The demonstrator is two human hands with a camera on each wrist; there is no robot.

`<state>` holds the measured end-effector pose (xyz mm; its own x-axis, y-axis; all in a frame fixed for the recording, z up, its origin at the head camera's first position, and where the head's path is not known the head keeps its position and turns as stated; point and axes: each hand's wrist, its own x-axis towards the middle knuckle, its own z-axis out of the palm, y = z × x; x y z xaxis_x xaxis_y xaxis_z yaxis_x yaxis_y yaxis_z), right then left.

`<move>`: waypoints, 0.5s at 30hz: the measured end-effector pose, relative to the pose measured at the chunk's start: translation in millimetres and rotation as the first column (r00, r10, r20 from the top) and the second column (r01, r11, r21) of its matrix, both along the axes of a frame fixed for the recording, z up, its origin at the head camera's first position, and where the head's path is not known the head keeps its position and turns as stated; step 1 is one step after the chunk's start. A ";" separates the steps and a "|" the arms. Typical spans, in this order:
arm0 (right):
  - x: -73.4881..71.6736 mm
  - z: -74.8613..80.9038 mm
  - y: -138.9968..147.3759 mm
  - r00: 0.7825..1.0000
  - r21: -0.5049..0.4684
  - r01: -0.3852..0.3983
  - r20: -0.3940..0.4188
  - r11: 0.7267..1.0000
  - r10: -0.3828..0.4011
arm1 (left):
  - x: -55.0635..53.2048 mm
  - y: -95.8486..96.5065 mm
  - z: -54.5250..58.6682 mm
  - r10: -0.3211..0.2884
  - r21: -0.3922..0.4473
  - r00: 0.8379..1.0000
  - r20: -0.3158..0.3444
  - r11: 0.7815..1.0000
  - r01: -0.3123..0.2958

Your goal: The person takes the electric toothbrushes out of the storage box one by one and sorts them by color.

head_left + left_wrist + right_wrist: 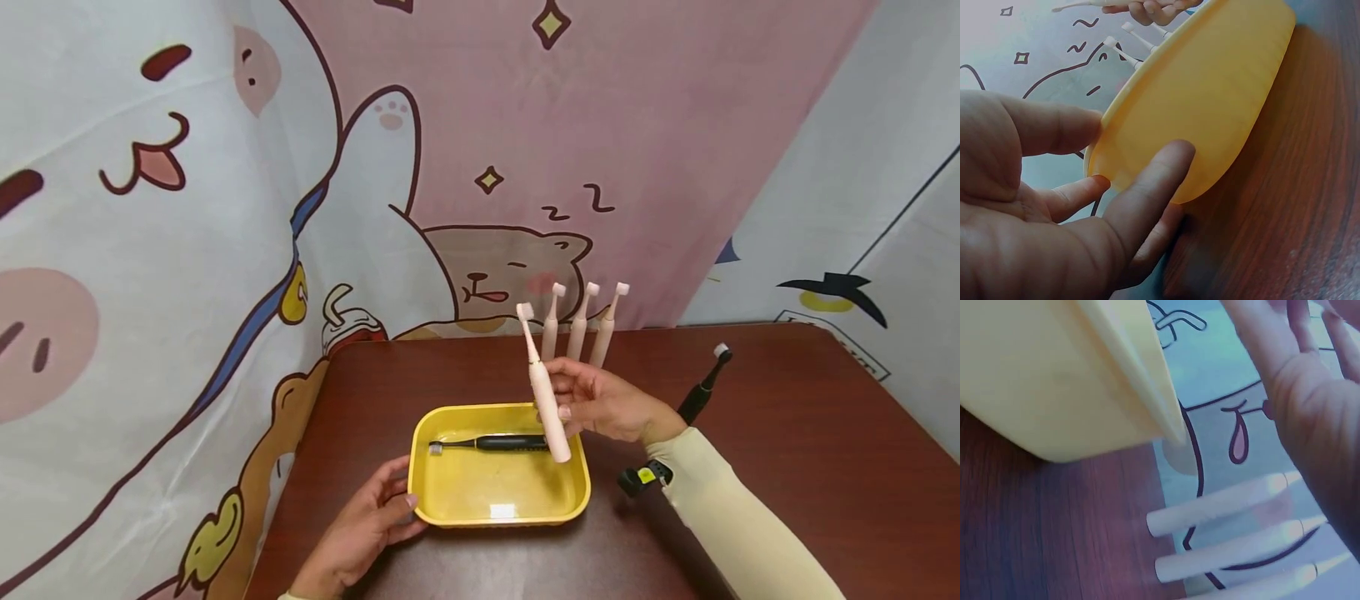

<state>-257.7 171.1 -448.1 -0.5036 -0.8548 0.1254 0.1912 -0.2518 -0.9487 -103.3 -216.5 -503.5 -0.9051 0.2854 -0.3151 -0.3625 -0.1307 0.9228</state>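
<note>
My right hand (603, 404) pinches a pale pink electric toothbrush (551, 412) between thumb and fingers, over the right side of a yellow tray (502, 522). Its brush head points up and slightly left. Inside the tray, a black electric toothbrush (506, 442) lies along the back wall, head to the left; its right end is hidden behind the pink one. At the tray's left end, my left hand (367, 517) touches the outside with spread fingers. In the left wrist view, fingertips (1182, 150) of that hand rest against the outer wall.
Three pink toothbrushes (577, 333) stand upright at the table's back, partly behind my right hand. Another black toothbrush (701, 392) stands to the right, partly hidden by my right wrist. A cartoon-printed cloth (637, 167) hangs behind the brown table (825, 467).
</note>
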 end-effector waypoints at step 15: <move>4.7 0.0 31.8 0.774 -0.138 0.596 -0.164 0.791 -0.612 | 0.6 -0.1 0.7 0.007 -0.008 1.000 0.018 1.000 -0.007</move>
